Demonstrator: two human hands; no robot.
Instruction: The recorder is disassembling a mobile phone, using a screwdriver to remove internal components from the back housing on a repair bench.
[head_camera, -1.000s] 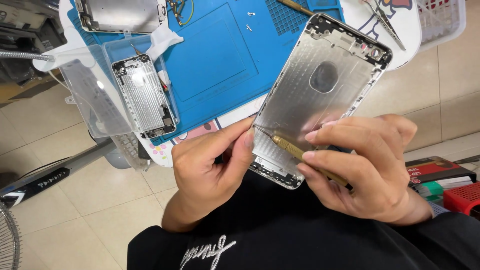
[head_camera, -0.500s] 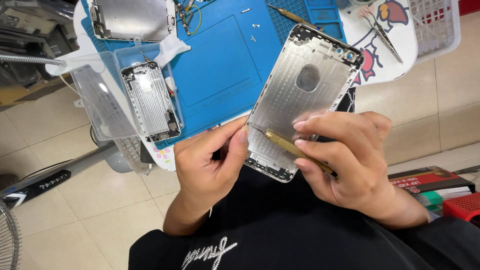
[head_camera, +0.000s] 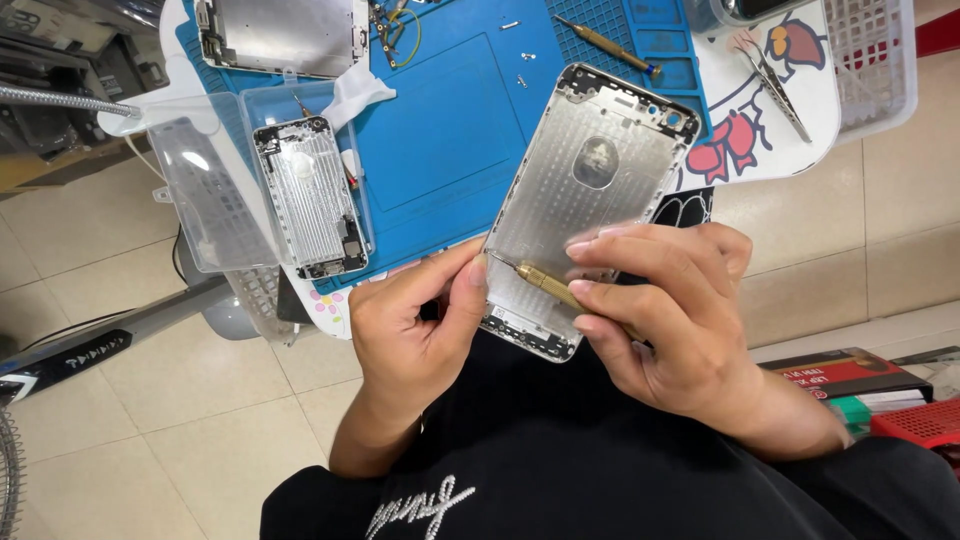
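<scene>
An empty silver phone housing (head_camera: 585, 190) is held tilted above my lap, inner side up, with a round cutout near its top. My left hand (head_camera: 415, 325) pinches its lower left edge between thumb and fingers. My right hand (head_camera: 670, 320) grips a brass-handled screwdriver (head_camera: 545, 283), whose thin tip touches the housing's left edge close to my left thumb.
A blue work mat (head_camera: 450, 110) covers a small round white table. On it lie a second phone housing (head_camera: 310, 200) in a clear plastic tray (head_camera: 205, 200), a metal screen plate (head_camera: 285, 35), another screwdriver (head_camera: 605, 45), loose screws and tweezers (head_camera: 775, 85). A white basket (head_camera: 870, 50) stands at right, boxes (head_camera: 850, 375) on the floor.
The housing and both hands have shifted slightly in the view as my head moved. The grip on the housing and screwdriver is unchanged.
</scene>
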